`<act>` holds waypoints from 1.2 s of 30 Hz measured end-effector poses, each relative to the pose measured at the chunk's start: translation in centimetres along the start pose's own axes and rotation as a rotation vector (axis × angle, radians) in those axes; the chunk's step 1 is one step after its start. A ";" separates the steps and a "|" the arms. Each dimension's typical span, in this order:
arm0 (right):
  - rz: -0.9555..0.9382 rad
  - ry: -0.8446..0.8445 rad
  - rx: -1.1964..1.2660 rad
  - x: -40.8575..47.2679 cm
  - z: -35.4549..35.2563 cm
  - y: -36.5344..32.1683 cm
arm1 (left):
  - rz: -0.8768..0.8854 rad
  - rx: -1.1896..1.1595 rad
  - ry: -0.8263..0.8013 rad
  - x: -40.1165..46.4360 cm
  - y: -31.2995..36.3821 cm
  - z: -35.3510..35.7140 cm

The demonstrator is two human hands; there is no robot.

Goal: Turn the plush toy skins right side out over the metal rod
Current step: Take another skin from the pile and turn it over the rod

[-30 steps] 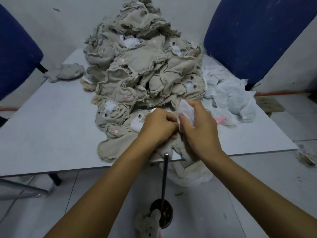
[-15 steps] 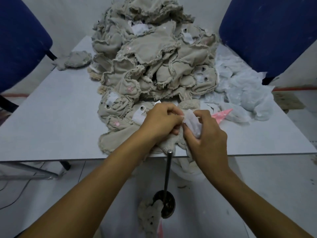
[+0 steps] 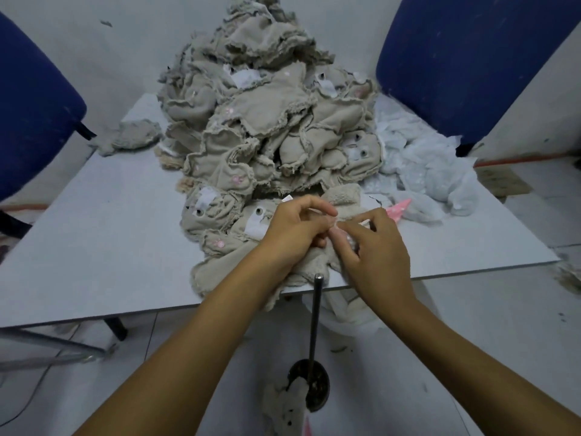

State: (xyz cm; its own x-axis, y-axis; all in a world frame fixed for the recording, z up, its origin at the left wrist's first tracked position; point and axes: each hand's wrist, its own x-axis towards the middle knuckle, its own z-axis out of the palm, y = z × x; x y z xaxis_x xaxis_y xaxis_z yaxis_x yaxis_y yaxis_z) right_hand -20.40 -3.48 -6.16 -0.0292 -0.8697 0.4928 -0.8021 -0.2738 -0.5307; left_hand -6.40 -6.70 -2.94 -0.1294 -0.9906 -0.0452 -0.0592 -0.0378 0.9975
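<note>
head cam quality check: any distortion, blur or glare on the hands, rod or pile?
Head view: strong wide-angle distortion, table edges splay and bow; flat, soft lighting, no hard shadows or glare, only a faint glint on the metal rod tip; left hand and right hand fingertips slightly smeared where they pinch the plush skin; pile of skins reasonably sharp.

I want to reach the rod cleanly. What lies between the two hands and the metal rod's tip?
In the head view, only the beige skin held by left hand and right hand drapes there, above the metal rod.
</note>
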 end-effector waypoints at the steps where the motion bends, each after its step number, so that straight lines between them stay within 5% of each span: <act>1: 0.036 0.022 0.018 0.0 -0.1 0.0 | 0.012 0.018 0.011 0.0 -0.1 0.1; 4: 0.155 0.039 0.153 0.4 -0.6 0.2 | 0.051 0.079 0.047 0.2 -0.3 0.8; 36: -0.119 -0.188 0.263 0.2 -1.3 0.8 | 0.045 0.163 0.087 0.4 -0.2 0.0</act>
State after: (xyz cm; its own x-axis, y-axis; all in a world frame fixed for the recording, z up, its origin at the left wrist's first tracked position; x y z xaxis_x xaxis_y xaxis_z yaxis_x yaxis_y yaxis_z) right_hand -21.83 -3.36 -5.52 0.1855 -0.8792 0.4389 -0.6116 -0.4529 -0.6487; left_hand -6.45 -7.08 -3.19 -0.0501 -0.9987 0.0108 -0.2160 0.0214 0.9762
